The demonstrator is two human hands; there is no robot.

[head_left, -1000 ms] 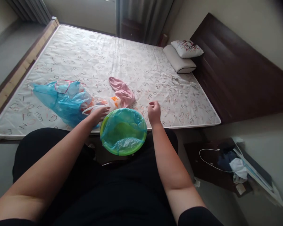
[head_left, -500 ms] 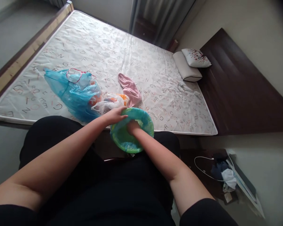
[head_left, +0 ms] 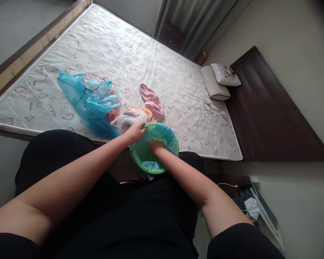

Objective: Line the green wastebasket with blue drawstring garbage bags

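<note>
A round green bin (head_left: pixel 137 160) rests between my knees at the bed's edge, tilted towards me. Inside it a thin blue-green plastic bag (head_left: pixel 170 138) forms a liner, and some of it is folded over the rim. My left hand (head_left: pixel 136 131) grips the far left of the rim with the liner, thumb on the inner side. Down in the bin, my right hand (head_left: pixel 156 146) lies against the liner with its fingers extended; the fingertips are partly hidden. Just beyond the bin are a white and orange plastic bag (head_left: pixel 136 115) and a pink cloth (head_left: pixel 152 102).
A large blue plastic bag (head_left: pixel 93 104) with a red drawstring lies on the bare mattress (head_left: pixel 116 50). Two pillows (head_left: pixel 214 83) are by the dark headboard (head_left: pixel 270 118). At the right stands a low dark table with a cable, cloths and a white mask (head_left: pixel 252 208).
The view has shifted slightly, so the bed and its bags sit differently in it. My left hand keeps its grip on the rim; my right hand stays inside the bin, moving only slightly.
</note>
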